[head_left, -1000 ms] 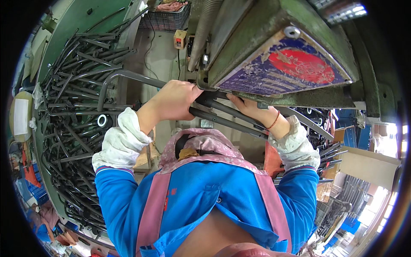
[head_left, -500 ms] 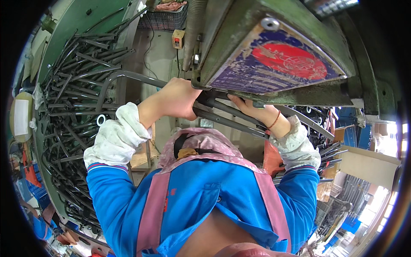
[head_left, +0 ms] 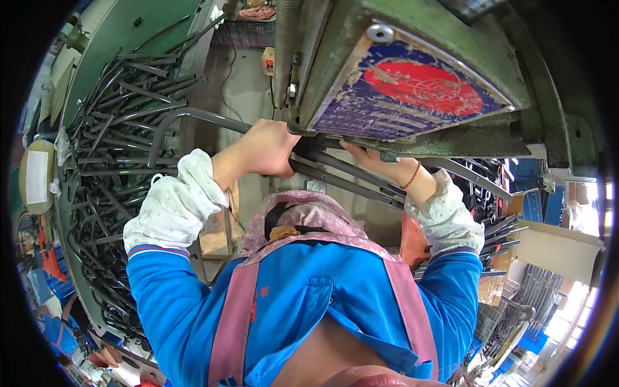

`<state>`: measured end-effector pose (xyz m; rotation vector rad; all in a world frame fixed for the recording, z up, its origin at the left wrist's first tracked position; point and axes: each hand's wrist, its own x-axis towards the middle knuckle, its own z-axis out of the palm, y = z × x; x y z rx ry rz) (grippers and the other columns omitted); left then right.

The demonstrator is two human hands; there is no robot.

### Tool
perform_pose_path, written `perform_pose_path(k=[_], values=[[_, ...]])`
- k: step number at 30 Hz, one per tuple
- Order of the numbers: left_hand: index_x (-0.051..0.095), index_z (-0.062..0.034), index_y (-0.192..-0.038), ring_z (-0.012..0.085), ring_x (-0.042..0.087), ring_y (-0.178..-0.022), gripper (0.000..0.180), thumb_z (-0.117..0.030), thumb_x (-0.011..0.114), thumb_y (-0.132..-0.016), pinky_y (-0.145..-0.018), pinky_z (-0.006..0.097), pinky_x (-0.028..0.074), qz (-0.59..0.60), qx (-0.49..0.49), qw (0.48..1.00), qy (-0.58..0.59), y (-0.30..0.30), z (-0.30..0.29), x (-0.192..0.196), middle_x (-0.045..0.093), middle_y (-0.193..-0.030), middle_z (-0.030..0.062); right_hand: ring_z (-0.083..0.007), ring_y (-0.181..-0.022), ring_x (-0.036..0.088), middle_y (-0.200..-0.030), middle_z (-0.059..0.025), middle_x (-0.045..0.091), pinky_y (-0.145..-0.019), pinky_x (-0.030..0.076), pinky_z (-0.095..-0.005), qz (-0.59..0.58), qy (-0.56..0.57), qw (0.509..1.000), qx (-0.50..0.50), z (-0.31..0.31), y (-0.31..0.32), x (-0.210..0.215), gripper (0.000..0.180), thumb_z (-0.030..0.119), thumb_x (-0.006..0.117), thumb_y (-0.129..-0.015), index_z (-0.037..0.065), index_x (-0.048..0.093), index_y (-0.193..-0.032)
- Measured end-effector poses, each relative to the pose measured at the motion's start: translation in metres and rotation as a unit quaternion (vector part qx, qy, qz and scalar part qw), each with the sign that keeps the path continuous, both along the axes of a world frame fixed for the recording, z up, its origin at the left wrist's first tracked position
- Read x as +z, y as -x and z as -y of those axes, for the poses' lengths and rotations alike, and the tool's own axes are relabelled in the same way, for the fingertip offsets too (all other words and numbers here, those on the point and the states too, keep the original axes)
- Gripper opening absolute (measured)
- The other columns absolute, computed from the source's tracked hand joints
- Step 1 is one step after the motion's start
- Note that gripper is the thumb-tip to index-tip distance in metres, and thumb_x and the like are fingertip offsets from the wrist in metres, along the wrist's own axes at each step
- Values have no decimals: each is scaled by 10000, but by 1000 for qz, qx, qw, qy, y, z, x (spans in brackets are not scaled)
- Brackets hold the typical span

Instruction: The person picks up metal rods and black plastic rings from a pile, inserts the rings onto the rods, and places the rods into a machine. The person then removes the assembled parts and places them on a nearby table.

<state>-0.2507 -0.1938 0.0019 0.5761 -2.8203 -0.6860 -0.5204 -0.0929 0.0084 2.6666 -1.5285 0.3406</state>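
Observation:
A dark metal tube frame point(head_left: 213, 118) with a bent end at the left runs across in front of me, under the green machine head. My left hand point(head_left: 271, 148) is closed around it just left of the machine. Two straight tubes of the frame slant down to the right between my hands. My right hand point(head_left: 380, 164) grips the frame beneath the machine's lower edge, where some of its fingers are hidden. The joint of the tubes lies in shadow under the machine point(head_left: 522, 84), so what touches it there does not show.
On the left, a green bench point(head_left: 97, 51) bears a large heap of dark bent tubes point(head_left: 122, 145). A black crate point(head_left: 248, 32) and a small yellowish switch box point(head_left: 268, 61) are beyond. More tubes point(head_left: 496, 245) and an open cardboard box point(head_left: 561, 248) are at the right.
The machine head appears slightly farther left and higher in view, with a small camera shift. Both hands keep their hold on the tube frame, almost unmoved.

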Motion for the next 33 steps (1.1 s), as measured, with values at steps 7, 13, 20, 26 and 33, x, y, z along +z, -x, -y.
perform_pose_path(k=[7,13,20,26,33], values=[[668,-39,-795,398,656,-692,341,-240,733,-527,-654,455,548,5,-3,997,-82,4,-2,-19,652,-703,184,-328,-1149,603,-1215,-129,671,-1007,446,-424,204,-137,967,-66,-3,-10,-11,386,350,580,-985,59,648,-1229],[618,26,-799,403,666,-719,392,-243,732,-538,-658,451,556,25,0,997,-75,2,0,-17,658,-728,205,-341,-1189,577,-1314,-187,603,-1016,451,-427,182,-168,967,-62,-20,4,-16,579,421,721,-864,48,611,-1293],[499,88,-1166,415,673,-733,752,-239,759,-541,-683,460,566,55,4,997,-58,3,-1,-4,656,-780,225,-493,-1341,340,-1393,-262,417,-1112,306,-560,-28,-165,980,-110,-67,10,16,1188,485,828,-542,79,326,-1539],[444,10,-1364,323,588,-1013,812,-165,780,-646,-855,440,439,56,88,984,143,-42,-4,-7,574,-1148,171,-395,-1008,511,-1063,-195,505,-907,435,-456,-20,-222,958,-180,-71,-3,21,1125,274,735,-486,125,354,-1534],[613,-35,-989,327,623,-912,437,-137,768,-593,-809,436,463,64,40,994,84,-52,13,-4,660,-914,110,-371,-996,508,-1045,-180,503,-902,437,-447,3,-174,970,-172,-75,-6,18,1120,276,734,-485,144,361,-1532]])
